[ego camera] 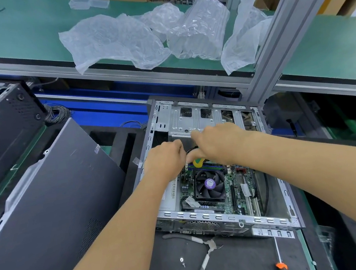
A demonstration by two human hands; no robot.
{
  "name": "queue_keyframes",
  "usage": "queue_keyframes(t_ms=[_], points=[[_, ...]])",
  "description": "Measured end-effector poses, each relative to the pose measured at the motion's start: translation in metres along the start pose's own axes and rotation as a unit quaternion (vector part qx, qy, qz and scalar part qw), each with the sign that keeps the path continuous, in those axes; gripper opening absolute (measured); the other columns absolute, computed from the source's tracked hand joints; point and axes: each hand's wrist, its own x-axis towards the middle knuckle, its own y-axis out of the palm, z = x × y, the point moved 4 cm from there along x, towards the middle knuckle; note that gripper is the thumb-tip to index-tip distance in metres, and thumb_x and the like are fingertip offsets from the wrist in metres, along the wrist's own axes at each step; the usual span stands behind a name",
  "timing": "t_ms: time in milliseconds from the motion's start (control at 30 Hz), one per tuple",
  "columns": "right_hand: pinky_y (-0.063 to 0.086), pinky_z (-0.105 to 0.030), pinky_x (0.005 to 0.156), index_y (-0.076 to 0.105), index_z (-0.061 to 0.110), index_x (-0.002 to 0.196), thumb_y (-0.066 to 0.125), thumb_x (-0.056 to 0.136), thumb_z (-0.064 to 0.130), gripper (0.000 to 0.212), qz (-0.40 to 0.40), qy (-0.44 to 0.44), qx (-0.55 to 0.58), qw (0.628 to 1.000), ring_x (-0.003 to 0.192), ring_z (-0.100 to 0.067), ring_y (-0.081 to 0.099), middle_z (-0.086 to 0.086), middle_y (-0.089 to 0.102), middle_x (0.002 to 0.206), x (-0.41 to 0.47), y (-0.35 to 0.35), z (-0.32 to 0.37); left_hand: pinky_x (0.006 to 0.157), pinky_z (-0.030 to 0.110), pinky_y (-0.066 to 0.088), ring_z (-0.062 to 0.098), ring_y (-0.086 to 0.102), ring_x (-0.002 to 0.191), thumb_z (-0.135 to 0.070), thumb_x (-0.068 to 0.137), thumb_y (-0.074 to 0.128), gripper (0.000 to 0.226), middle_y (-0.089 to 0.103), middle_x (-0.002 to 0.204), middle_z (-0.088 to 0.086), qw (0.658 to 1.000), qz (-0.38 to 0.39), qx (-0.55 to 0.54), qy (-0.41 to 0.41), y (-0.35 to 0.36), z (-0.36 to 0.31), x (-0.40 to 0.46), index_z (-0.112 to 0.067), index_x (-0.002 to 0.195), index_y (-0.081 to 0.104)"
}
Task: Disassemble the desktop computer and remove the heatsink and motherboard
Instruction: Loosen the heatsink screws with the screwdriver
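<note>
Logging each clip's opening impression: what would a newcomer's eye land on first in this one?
First, the two bare hands, left hand and right hand, meeting over the far part of the open silver metal computer case at centre. Just nearer than them sits the black square cooler fan with a purple hub sticker on the green motherboard. Crumpled clear plastic air-cushion wrap sprawls across the green shelf behind.

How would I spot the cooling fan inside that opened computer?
Find the open metal computer case in the middle of the bench. On the green motherboard inside, just below both hands, sits a square black fan. Nothing else nearby has its round purple sticker at the centre.
</note>
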Motion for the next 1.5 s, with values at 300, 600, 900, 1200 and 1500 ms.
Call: queue_keyframes(t_ms=[300,600,900,1200,1500], points=[[0.042,-0.036,0.085,0.046,0.018,0.121,0.063,0.089,0.032,0.039,0.001,-0.133,0.148,0.980,0.103,-0.024,0.049,0.000,0.046,0.107,-0.002,-0.002,0.017,0.047,0.028,0.032,0.021,0.046,0.050,-0.022,0.088,0.042,0.022,0.042,0.055,-0.006,1.000,0.015,0.013,-0.011,-0.003,-0.002,0.000,-0.022,0.067,0.038],[0.034,-0.030,0.052,0.045,0.019,0.120,0.055,0.095,0.038,0.033,0.085,-0.052,0.075,0.992,0.072,-0.023,0.050,-0.004,0.050,0.094,-0.001,-0.010,0.011,0.054,0.033,0.040,0.025,0.056,0.062,-0.027,0.095,0.039,0.021,0.054,0.067,-0.001,1.000,0.001,0.008,-0.007,-0.002,-0.001,0.001,-0.018,0.090,0.056],[0.038,-0.032,0.057,0.039,0.018,0.112,0.062,0.085,0.054,0.050,0.072,-0.013,0.154,0.985,0.078,-0.023,0.051,-0.002,0.048,0.088,-0.001,0.003,0.001,0.056,0.034,0.044,0.026,0.058,0.063,-0.035,0.098,0.038,0.026,0.056,0.068,-0.001,1.000,0.001,0.000,-0.006,-0.001,0.000,0.001,-0.019,0.088,0.056],[0.035,-0.031,0.074,0.046,0.022,0.118,0.055,0.094,0.036,0.029,-0.068,-0.206,0.011,0.976,0.101,-0.020,0.052,0.003,0.051,0.102,-0.003,-0.006,0.013,0.053,0.031,0.037,0.025,0.051,0.058,-0.027,0.091,0.037,0.019,0.047,0.062,-0.004,1.000,0.013,0.004,-0.009,-0.002,-0.001,0.001,-0.019,0.077,0.047],[0.025,-0.029,0.046,0.042,0.010,0.092,0.041,0.081,0.075,0.066,0.036,0.043,0.083,0.995,0.058,-0.017,0.038,-0.001,0.035,0.071,0.007,-0.003,0.000,0.055,0.035,0.044,0.025,0.055,0.062,-0.051,0.089,0.026,0.044,0.057,0.069,0.000,1.000,0.016,-0.015,-0.001,0.000,0.001,0.003,-0.017,0.085,0.054]])
